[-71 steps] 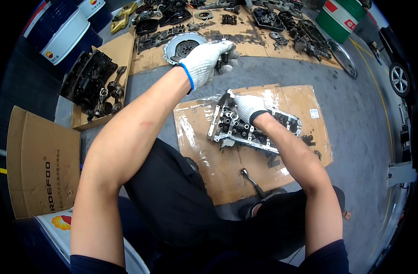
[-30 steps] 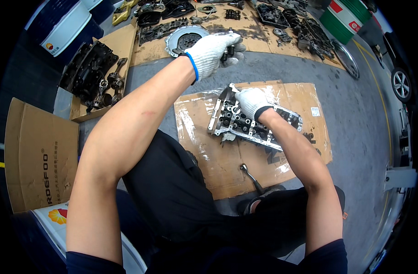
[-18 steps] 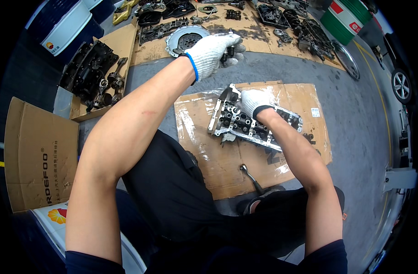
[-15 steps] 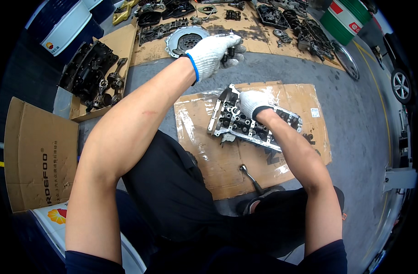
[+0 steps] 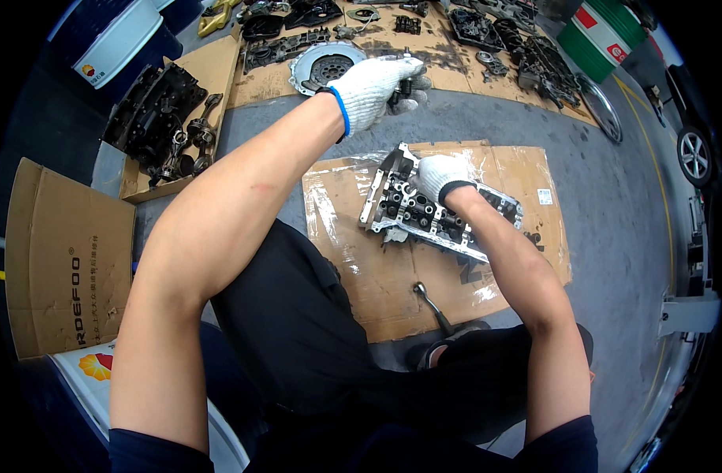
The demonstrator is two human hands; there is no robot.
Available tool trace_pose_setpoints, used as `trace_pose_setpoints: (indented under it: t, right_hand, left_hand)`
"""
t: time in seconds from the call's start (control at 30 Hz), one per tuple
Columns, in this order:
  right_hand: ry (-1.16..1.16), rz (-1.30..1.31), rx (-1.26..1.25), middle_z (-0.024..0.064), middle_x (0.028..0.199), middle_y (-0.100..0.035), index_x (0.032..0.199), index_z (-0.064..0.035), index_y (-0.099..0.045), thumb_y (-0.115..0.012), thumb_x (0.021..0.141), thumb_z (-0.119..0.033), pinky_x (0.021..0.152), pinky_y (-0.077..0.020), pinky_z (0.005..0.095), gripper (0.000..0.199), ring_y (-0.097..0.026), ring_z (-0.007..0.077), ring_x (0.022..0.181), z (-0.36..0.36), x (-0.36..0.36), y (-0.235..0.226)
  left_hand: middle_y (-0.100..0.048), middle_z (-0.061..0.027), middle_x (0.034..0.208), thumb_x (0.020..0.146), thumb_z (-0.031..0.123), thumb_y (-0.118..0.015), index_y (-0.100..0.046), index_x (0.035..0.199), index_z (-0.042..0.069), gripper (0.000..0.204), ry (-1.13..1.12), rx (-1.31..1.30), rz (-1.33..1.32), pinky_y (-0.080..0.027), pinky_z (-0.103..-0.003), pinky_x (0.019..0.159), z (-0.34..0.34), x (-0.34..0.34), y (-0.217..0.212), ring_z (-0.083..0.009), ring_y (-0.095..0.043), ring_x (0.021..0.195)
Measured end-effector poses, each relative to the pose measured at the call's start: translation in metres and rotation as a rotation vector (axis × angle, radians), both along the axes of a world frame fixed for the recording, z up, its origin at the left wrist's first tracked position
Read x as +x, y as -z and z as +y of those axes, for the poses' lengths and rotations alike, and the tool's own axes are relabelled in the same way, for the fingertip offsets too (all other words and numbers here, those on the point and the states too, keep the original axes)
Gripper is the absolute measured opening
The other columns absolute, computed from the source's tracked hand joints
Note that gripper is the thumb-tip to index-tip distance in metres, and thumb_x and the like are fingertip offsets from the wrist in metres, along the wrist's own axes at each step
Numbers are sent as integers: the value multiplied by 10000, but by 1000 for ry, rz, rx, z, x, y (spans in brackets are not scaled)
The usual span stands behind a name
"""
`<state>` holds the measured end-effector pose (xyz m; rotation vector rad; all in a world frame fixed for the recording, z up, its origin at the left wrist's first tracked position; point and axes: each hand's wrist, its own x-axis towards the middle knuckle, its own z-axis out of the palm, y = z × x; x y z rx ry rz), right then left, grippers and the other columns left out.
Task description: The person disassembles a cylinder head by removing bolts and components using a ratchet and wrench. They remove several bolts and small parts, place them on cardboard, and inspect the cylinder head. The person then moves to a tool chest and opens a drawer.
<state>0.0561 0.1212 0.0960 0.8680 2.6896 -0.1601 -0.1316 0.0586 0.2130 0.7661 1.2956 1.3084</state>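
Note:
My left hand (image 5: 373, 93), in a white knitted glove with a blue cuff, is raised beyond the cardboard, its fingers curled round several small dark cylindrical metal parts (image 5: 395, 96). A silver and black engine cylinder head (image 5: 421, 214) lies slantwise on the flattened cardboard. Over its far side is my gloved right hand (image 5: 441, 175), fingers bent down into the head and pressed together. The glove hides the fingertips and whatever they grip. A ratchet wrench (image 5: 433, 306) with a dark handle rests on the near part of the cardboard.
The flat cardboard sheet (image 5: 361, 296) lies on the grey floor before my knees. Engine parts cover more cardboard at the back, among them a round clutch plate (image 5: 329, 67). An engine block (image 5: 152, 110) stands in a box at left; drums (image 5: 116, 47) flank the area.
My left hand shifts very slightly right with the dark parts still held. The right hand stays at the same area of the cylinder head, moving barely at all.

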Motion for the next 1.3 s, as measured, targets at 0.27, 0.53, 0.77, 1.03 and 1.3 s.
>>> trace_pose_setpoints:
  t: [0.27, 0.53, 0.77, 1.03, 1.3]
  right_hand:
    - [-179, 142, 149, 193, 1002, -720, 987, -79, -724, -618, 855, -77, 870, -535, 489, 170, -686, 386, 984, -2, 3, -1]
    - [58, 33, -76, 212, 949, -723, 1021, -57, -714, -646, 870, -242, 849, -536, 499, 248, -694, 395, 921, 6, 0, 1]
    - [-270, 142, 140, 189, 952, -712, 927, -75, -716, -658, 847, -171, 815, -541, 480, 137, -688, 367, 926, 6, 5, 3]
    - [24, 40, -32, 195, 1008, -729, 1071, -98, -720, -629, 895, -256, 840, -544, 480, 253, -697, 369, 961, 10, 1, 4]
    - [-332, 203, 140, 207, 933, -696, 910, -74, -747, -593, 868, -85, 838, -548, 453, 159, -693, 343, 933, 1, 4, -4]
  left_hand:
    - [-753, -33, 928, 1030, 355, -604, -708, 1078, 103, 277, -33, 8, -5, -533, -181, 543, -6, 6, -5, -70, -677, 662]
    - [-728, -62, 979, 1036, 318, -600, -684, 1113, 45, 296, -11, 20, 32, -592, -185, 608, -6, 7, -3, -92, -700, 744]
    - [-732, -74, 945, 1027, 329, -614, -683, 1114, 51, 300, -37, 86, 10, -574, -179, 573, -4, 7, 3, -72, -678, 668]
    - [-733, -44, 932, 1018, 356, -625, -683, 1095, 68, 303, -45, 87, 21, -538, -161, 550, 0, 6, 7, -57, -664, 648]
    - [-736, -36, 942, 1020, 395, -610, -687, 1083, 83, 327, -22, 49, 66, -489, -156, 519, -8, 8, -2, -37, -653, 642]
